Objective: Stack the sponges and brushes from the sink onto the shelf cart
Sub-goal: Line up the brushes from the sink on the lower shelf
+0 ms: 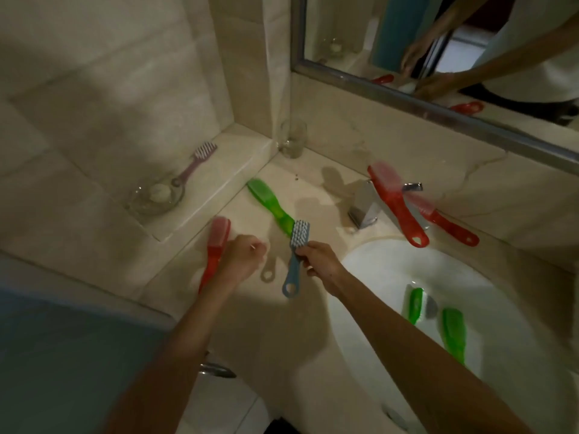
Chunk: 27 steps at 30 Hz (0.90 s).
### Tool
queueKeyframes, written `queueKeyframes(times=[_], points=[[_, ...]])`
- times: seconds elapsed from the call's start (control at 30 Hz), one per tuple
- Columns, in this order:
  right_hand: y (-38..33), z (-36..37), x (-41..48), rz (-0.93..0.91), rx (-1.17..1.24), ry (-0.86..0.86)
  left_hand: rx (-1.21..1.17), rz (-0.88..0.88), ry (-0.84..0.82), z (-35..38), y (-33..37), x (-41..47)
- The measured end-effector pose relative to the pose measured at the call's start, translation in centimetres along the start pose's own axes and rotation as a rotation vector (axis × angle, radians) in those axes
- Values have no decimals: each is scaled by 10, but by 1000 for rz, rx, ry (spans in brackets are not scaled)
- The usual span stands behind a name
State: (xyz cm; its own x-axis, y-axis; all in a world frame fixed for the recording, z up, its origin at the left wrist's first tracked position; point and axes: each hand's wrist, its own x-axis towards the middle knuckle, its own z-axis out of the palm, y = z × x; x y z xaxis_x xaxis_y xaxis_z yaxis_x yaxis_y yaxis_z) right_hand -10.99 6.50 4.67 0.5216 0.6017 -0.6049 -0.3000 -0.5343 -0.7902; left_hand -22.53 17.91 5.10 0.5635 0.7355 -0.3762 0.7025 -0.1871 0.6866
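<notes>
right hand (316, 260) pinching pale blue brush (293, 266), bristles up, over open counter (313, 195) just left of sink (376, 267) rim, left hand (242, 256) curled against red brush (219, 234), can't tell if gripping

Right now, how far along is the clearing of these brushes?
Done: nothing looks stacked, and no shelf cart is in view. In hand: the right hand grips the blue brush; the left hand is curled beside a red brush, grip unclear. Left: two green brushes in the sink, a green counter brush and two red tap-side brushes.
</notes>
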Motion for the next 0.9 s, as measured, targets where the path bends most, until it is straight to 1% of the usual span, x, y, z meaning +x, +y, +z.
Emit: queueKeyframes(times=[0.13, 0.2, 0.3, 0.47, 0.57, 0.7, 0.77, 0.9], points=[[-34, 20, 31, -39, -83, -4, 282, 42, 267, -55, 20, 59], [-52, 33, 47, -65, -94, -5, 371, 40, 363, -74, 23, 90], [-78, 50, 66, -92, -136, -28, 507, 7, 408, -91, 13, 129], [-100, 60, 90, -104, -174, -44, 671, -62, 406, -102, -3, 171], [-103, 53, 100, -114, -188, -38, 708, -41, 422, -105, -2, 186], [-96, 40, 107, -104, -213, -4, 703, -90, 378, -110, 8, 199], [-93, 34, 106, -103, -237, 13, 690, -74, 366, -111, 12, 202], [-92, 18, 94, -131, -265, 46, 489, 45, 460, -109, 25, 191]])
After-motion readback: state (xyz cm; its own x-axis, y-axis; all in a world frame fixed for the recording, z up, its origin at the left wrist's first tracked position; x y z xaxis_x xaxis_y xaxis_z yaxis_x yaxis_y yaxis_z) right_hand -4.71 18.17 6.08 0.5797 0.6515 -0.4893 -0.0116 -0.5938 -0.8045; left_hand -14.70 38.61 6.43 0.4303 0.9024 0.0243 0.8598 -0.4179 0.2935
